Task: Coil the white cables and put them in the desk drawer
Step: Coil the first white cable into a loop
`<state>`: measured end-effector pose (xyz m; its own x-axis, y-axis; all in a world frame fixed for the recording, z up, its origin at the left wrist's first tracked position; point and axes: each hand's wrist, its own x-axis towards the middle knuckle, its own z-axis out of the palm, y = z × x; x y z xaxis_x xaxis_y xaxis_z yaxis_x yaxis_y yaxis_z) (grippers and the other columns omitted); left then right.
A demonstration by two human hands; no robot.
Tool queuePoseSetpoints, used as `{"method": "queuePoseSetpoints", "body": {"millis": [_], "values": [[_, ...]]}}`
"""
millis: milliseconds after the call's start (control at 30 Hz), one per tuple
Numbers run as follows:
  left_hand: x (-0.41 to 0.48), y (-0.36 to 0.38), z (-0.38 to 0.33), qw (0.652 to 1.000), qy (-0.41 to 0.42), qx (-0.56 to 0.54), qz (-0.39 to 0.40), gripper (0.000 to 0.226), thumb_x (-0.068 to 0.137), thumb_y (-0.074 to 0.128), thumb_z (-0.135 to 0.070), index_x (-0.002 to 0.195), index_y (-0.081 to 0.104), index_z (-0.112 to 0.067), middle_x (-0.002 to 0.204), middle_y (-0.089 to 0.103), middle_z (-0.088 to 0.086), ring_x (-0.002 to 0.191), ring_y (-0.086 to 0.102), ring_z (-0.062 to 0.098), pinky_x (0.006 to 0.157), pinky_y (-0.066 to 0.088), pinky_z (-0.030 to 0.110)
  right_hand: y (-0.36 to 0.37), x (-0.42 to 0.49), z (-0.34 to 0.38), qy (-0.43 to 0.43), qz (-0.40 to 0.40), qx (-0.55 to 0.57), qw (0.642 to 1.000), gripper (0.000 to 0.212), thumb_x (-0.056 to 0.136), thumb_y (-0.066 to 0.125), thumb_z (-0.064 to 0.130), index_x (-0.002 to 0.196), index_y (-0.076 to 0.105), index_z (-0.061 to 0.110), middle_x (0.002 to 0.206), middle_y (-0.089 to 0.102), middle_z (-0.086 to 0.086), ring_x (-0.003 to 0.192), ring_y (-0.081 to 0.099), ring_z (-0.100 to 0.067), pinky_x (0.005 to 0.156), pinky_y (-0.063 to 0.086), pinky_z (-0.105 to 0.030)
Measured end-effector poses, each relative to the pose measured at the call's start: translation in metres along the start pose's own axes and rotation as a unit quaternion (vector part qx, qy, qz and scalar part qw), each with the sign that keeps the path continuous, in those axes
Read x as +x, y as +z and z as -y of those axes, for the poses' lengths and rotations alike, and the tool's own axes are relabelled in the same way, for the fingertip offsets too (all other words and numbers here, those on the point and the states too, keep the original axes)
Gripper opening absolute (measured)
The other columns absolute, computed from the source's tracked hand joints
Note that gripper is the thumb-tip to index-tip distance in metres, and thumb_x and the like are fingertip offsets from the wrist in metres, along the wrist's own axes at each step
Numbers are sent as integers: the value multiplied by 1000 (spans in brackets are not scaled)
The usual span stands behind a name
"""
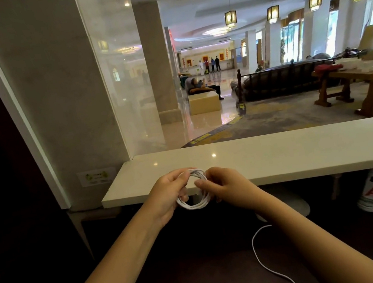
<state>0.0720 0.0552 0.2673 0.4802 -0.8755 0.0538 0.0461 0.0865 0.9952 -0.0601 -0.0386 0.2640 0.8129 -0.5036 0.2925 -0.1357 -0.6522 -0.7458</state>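
Coil of white cable (195,206) held up in front of pale counter ledge (281,158), above dark desk (201,273) — gripped on its left side by left hand (167,194), fingers curled round the loops. Pinched on the other side by right hand (228,187), thumb and fingertips closed on the strands. Second white cable (260,261) loose and uncoiled on desk beside right forearm — white bottle (372,189) upright under ledge, far right.

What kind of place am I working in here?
Probably a hotel lobby, seen from behind a service desk: a pale stone counter in front, a distant reception counter with people standing at it, and hanging lanterns overhead.
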Motion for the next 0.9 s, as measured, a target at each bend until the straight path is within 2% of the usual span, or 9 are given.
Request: {"method": "queuePoseSetpoints", "body": {"millis": [133,200,300,467,600,700,767,833,900], "values": [[-1,0,-1,996,-9,-74,38,21,91,48,-6,102,66,-6,48,40,-8,40,33,3,41,32,16,1,3,0,19,-10,14,1000,22,89,56,19,96,58,-1,87,65,-20,75,60,-25,74,52,-40],[0,-2,-4,987,-25,-151,49,21,88,48,-2,103,63,-3,46,40,-7,37,31,3,37,31,16,-1,3,1,36,-5,88,995,17,90,55,15,96,58,-1,81,65,-14,69,61,-19,70,52,-35],[2,-10,-10,972,-66,-213,72,22,78,54,-5,99,61,-6,44,37,-6,32,28,3,34,28,15,0,-1,3,55,16,240,969,10,90,57,17,88,61,8,75,61,-8,60,55,-10,62,46,-25],[-1,-16,-8,961,-97,-238,102,24,75,57,-9,97,63,-4,43,35,-5,30,27,3,31,26,14,8,-4,-1,74,56,366,926,16,91,55,23,83,65,14,73,57,-2,66,49,-12,69,41,-26],[1,-19,-2,965,-97,-233,75,25,74,56,-12,96,61,-2,44,35,-5,28,26,3,29,23,14,8,-5,-4,75,44,282,955,28,96,45,29,89,70,19,78,63,-3,69,55,-12,68,47,-22],[0,-19,2,961,-102,-245,79,26,76,54,-15,98,60,-3,48,41,-3,28,26,3,30,23,15,6,-3,-6,39,-10,164,986,27,96,46,25,92,70,13,79,68,-8,69,58,-16,64,48,-15],[-1,-16,4,956,-106,-253,101,27,79,53,-18,99,62,-3,54,50,-1,31,30,4,33,29,16,6,1,-10,14,-58,80,995,25,94,49,22,94,69,8,85,70,-12,76,62,-22,71,50,-22],[-2,-14,4,951,-112,-261,122,30,80,53,-22,99,68,-3,62,59,3,37,37,7,40,37,19,6,4,-11,6,-86,65,994,22,93,51,22,95,68,9,88,70,-10,82,64,-21,77,51,-30],[-2,-13,3,950,-115,-257,136,34,82,52,-23,101,71,-3,70,65,5,44,46,9,48,45,22,3,6,-12,0,-82,68,994,16,93,52,23,95,66,16,88,70,-3,82,65,-16,77,52,-27]]}}
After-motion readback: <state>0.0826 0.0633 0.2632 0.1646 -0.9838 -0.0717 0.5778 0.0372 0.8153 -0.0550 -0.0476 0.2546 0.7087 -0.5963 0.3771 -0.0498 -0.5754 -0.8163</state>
